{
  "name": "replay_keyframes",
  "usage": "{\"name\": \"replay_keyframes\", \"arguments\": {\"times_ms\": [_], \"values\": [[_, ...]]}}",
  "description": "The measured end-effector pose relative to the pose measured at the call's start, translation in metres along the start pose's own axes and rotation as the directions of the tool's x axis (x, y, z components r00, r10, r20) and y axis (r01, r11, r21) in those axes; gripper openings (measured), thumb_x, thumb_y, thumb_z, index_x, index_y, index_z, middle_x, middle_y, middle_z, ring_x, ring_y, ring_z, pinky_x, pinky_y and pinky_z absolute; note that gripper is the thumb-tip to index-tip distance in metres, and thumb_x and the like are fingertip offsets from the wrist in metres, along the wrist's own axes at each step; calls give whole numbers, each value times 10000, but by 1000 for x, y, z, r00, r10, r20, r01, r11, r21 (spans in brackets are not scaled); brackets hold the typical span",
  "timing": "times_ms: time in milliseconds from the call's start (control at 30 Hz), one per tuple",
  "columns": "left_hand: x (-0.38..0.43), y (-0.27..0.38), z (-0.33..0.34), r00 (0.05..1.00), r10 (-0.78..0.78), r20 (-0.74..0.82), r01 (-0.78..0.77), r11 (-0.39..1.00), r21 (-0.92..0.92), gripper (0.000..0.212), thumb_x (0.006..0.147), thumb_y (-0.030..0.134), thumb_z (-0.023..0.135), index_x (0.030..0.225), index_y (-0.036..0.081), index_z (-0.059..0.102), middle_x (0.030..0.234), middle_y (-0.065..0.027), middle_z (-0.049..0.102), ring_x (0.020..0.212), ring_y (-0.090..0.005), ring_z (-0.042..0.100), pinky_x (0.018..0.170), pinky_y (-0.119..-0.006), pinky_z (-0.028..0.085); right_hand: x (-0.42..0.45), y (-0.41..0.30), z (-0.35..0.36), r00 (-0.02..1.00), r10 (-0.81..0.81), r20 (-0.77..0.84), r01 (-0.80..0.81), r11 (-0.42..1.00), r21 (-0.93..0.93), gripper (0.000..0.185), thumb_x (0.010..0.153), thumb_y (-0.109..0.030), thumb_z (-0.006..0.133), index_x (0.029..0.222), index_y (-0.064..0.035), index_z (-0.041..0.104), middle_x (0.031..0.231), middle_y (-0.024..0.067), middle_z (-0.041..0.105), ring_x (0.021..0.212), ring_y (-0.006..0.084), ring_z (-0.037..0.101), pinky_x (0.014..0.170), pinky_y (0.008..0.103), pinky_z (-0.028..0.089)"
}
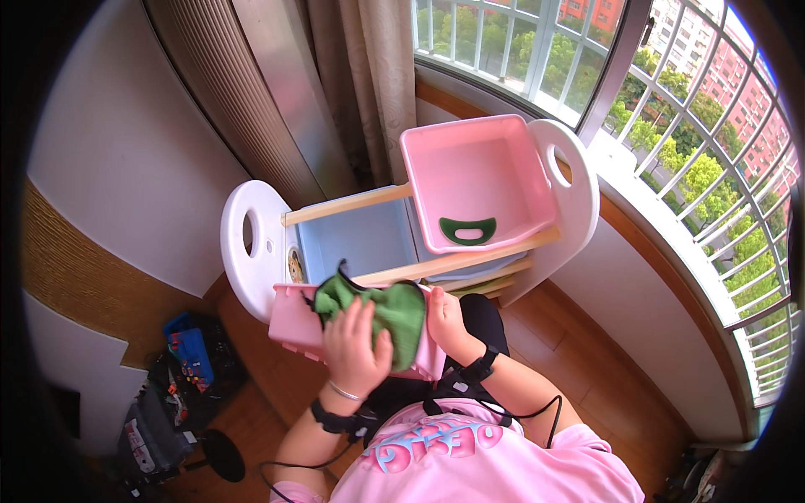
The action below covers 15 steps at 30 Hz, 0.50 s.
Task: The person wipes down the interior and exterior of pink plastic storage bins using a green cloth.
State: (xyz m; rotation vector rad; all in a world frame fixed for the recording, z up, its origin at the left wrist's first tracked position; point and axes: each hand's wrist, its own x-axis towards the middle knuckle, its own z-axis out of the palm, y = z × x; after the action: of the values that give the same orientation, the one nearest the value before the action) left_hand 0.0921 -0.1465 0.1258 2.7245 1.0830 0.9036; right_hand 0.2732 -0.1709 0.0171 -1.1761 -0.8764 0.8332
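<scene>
A green cloth with dark edging (402, 314) lies against a pink plastic bin (295, 314) in front of my torso. My left hand (357, 346) presses on the cloth, fingers spread over it. With my right hand (448, 320) I grip the bin's right rim. The bin's inside is hidden. Beyond it stands a storage rack with white end panels (251, 283) and wooden rails (402, 270). A second pink bin (471, 170) rests on the rack's right side, with a green crescent-shaped piece (467, 231) inside. A light blue bin (358, 239) sits lower in the rack.
A barred window (698, 126) and its sill curve along the right. Curtains (377, 82) hang behind the rack. On the floor at left are a blue tray of small items (188, 352), a grey box (151, 434) and a round black object (224, 455).
</scene>
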Motion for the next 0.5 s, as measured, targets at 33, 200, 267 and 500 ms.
{"name": "replay_keyframes", "arguments": {"times_ms": [33,200,267,500], "values": [[-4,13,4,999,18,-31,-19,999,-31,467,880,323,549,1207,-6,596,1211,-206,575,970,-385,564,841,-489,438,0,6,0,1000,16,9,-17,995,103,447,1055,-306,391,925,40,643,794,77,657,726,167,600,705,309,491],[10,40,2,967,237,91,-231,970,-75,368,825,225,626,1166,90,659,1267,-146,577,1067,-369,563,875,-474,446,8,-20,-6,657,246,713,-738,12,675,509,978,-375,445,1274,27,543,1213,226,616,1044,350,637,976,455,500],[23,40,1,959,230,164,-214,971,-109,367,829,212,622,1166,71,653,1293,-141,571,1126,-381,539,904,-470,447,5,-2,-12,735,295,610,-662,118,740,475,1002,-359,410,1273,5,550,1205,210,618,1065,348,629,984,465,494],[29,6,-4,952,237,195,-160,925,-343,469,876,384,614,1200,45,632,1246,-181,586,1062,-380,580,885,-458,459,10,3,-12,806,326,494,-587,329,740,419,1006,-318,466,1218,23,584,1124,181,657,993,276,666,898,418,545]]}}
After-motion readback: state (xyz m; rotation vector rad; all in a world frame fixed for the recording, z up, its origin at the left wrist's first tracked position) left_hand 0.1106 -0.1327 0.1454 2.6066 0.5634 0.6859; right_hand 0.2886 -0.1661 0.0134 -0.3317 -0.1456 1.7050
